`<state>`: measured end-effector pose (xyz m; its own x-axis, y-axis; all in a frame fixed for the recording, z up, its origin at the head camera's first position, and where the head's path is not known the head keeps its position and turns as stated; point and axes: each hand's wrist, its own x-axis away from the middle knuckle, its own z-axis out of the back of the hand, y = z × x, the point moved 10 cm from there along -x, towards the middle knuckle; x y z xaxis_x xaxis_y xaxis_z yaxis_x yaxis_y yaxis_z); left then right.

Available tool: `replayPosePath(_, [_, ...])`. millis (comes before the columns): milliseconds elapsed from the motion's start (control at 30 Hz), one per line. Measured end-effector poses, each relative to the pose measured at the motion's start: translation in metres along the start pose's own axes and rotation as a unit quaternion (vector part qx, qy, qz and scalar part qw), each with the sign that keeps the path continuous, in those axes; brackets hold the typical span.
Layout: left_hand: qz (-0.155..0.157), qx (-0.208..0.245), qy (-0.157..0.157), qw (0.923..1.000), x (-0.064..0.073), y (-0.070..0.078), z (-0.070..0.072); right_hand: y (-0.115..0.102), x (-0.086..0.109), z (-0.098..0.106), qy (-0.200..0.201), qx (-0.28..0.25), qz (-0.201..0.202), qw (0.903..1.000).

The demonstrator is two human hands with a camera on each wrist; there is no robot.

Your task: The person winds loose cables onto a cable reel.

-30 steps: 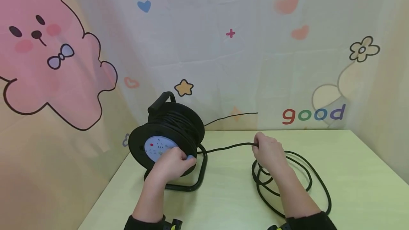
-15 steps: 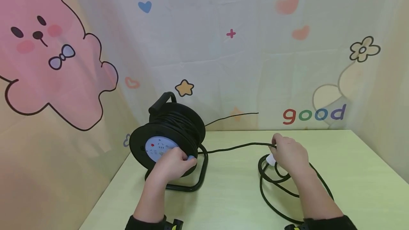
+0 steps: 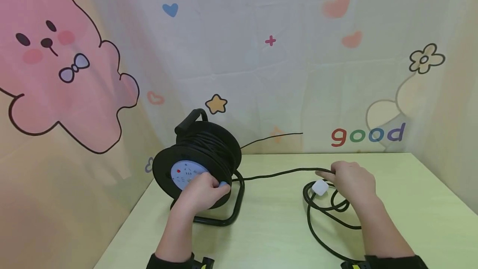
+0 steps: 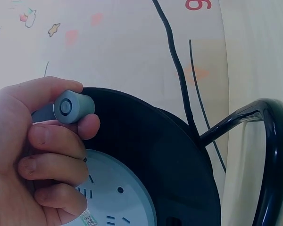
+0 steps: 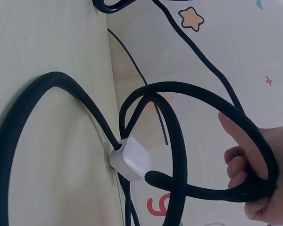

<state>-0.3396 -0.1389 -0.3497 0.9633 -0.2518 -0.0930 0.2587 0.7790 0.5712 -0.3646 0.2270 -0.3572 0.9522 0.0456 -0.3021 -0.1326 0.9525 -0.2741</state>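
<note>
A black cable reel stands on the table at left, wound with black cable, a pale blue socket panel on its face. My left hand pinches the small grey-blue crank knob near the reel's rim, with thumb and forefinger around it in the left wrist view. To the right, my right hand grips the black cable, which runs from the reel to the fingers. Beneath that hand lie loose loops of cable, with a white plug on them.
The reel's black tube stand rests on the table. A printed cloth backdrop hangs behind the table's far edge, and a pale wall side with a pink bear print rises at left.
My right hand has moved to the right along with the cable, and the white plug has come into view beside it. The left hand stays on the knob; the reel looks unmoved.
</note>
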Motion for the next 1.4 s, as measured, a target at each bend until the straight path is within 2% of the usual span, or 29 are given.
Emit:
replayPosePath(400, [0.001,-0.005,-0.001,1.0,-0.001,0.001,-0.001,-0.004,0.001,0.002,0.011,-0.015,0.026,0.9995])
replayPosePath(733, [0.009,-0.012,-0.053,0.9985,0.0,-0.004,-0.016,-0.026,0.003,-0.007,-0.003,-0.052,0.07,0.9962])
replayPosePath(1033, [-0.027,-0.056,-0.084,0.9945,-0.001,-0.008,-0.028,-0.054,0.001,-0.015,-0.001,-0.075,0.084,0.9936])
replayPosePath(1200, [-0.019,-0.064,-0.111,0.9916,0.001,-0.018,-0.036,-0.07,-0.002,-0.018,0.023,-0.092,0.074,0.9927])
replayPosePath(1400, [0.012,-0.068,-0.13,0.9891,0.003,-0.043,-0.043,-0.094,-0.007,-0.027,0.037,-0.107,0.065,0.9915])
